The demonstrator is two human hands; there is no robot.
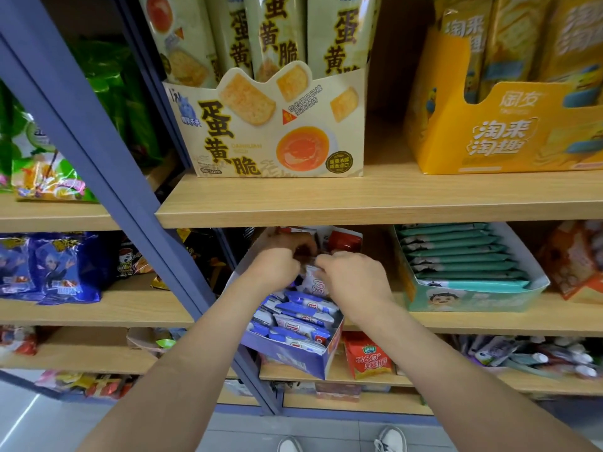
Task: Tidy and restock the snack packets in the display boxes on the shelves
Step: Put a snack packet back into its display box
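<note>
A blue-and-white display box (293, 355) juts out past the front edge of the middle shelf, tilted toward me. Several blue-and-white snack packets (301, 316) lie loosely inside it. My left hand (277, 261) and my right hand (350, 278) are both inside the box near its back, fingers curled around packets there. A white packet (315, 282) stands between the two hands and touches both. Red packets (342, 241) show behind the hands at the back of the box.
A box of teal packets (466, 275) stands right of the blue box. Above are a cream egg-yolk cracker box (280, 132) and a yellow box (502, 132). A blue shelf upright (107, 177) runs diagonally on the left. Orange packets (367, 357) sit on the shelf below.
</note>
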